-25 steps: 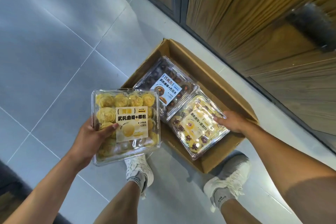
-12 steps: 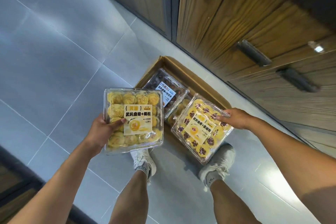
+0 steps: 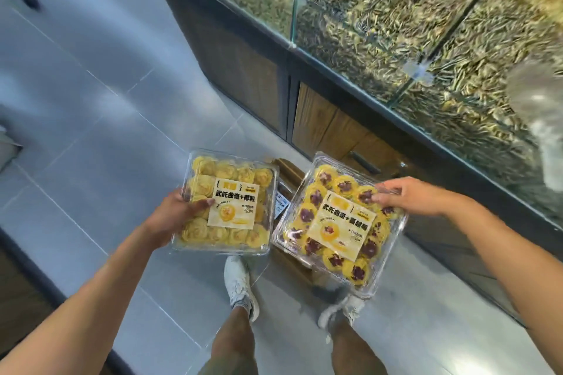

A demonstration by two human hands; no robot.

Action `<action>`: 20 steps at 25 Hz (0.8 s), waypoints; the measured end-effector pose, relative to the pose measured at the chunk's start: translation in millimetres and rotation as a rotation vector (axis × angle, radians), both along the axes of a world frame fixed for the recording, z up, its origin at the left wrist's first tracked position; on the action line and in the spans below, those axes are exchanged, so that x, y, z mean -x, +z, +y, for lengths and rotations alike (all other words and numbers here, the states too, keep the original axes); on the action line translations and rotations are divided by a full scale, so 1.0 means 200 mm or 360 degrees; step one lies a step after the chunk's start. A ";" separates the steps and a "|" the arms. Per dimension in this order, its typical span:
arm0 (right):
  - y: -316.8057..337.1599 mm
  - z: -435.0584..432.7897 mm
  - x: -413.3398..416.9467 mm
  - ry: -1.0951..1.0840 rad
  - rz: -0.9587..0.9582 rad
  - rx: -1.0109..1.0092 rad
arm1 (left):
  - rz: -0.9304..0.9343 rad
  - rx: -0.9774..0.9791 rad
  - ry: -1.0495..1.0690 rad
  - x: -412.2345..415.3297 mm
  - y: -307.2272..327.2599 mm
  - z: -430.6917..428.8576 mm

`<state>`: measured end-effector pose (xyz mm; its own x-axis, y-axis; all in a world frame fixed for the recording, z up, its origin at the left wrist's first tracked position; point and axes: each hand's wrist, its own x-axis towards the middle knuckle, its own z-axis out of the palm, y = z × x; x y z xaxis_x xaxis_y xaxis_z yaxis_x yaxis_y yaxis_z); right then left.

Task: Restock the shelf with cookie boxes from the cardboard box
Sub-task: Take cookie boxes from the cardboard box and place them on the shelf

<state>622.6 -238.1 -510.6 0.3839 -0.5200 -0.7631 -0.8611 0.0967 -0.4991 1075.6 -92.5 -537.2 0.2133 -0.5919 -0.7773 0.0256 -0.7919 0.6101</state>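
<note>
My left hand point(image 3: 173, 216) grips the left edge of a clear box of plain yellow cookies point(image 3: 227, 204), held flat at waist height. My right hand point(image 3: 408, 196) holds the top right corner of a second clear box, its yellow cookies topped with dark red centres point(image 3: 338, 231), tilted slightly. Both boxes carry cream labels. Between and below them a strip of the cardboard box point(image 3: 288, 172) on the floor shows, mostly hidden, with a bit of another packed box inside it.
A wooden cabinet point(image 3: 332, 128) with dark frame and drawer handles runs along the right. On top sit glass bins point(image 3: 380, 24) full of seeds. My two white shoes point(image 3: 240, 286) stand on the grey tiled floor point(image 3: 91, 119).
I have stood up: both boxes rose from the cardboard box level, the right one lifted clear of it. The view swung upward, bringing the glass seed bins into sight.
</note>
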 end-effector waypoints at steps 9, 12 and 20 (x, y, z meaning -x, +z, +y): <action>0.98 -0.13 -0.04 0.0174 -0.0211 0.0146 | 0.0425 0.0175 -0.0127 0.33 0.75 -0.04; 1.19 -0.15 0.05 0.0356 -0.0168 0.0226 | 0.0474 0.0244 -0.0164 0.49 0.92 -0.07; 1.45 -0.17 0.39 0.0433 -0.0200 0.0292 | 0.0422 0.0321 -0.0278 0.95 1.22 -0.04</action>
<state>544.8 -271.4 -221.1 0.6122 -0.5099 -0.6043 -0.7738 -0.2294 -0.5904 884.7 -99.8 -293.5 -0.0976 -0.7484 -0.6560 0.0790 -0.6629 0.7445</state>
